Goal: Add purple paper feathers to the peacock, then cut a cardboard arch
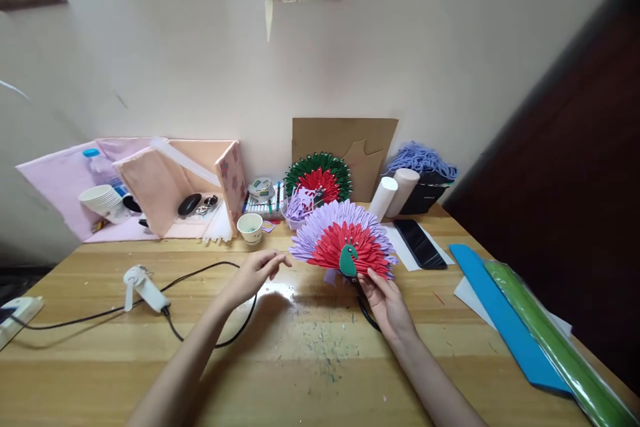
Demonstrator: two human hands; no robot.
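A paper peacock [345,240] with a lilac and red fanned tail and a green head is held up above the table. My right hand [385,300] grips it at its lower right, below the head, fingers closed on it. Left of the peacock, my left hand [263,270] hovers over the table with bent fingers apart and nothing visible in them. A similar green and red peacock fan [323,177] stands behind, partly hidden. In front of that fan sits a small tub of lilac paper pieces [299,207].
On the wooden table [280,373] lie a white glue gun [146,288] with a black cable, a paper cup [250,228] and a phone [419,243]. Blue sheet [505,313] and green roll [555,340] lie at right. Pink boxes [183,193] and brown cardboard [345,137] stand against the wall.
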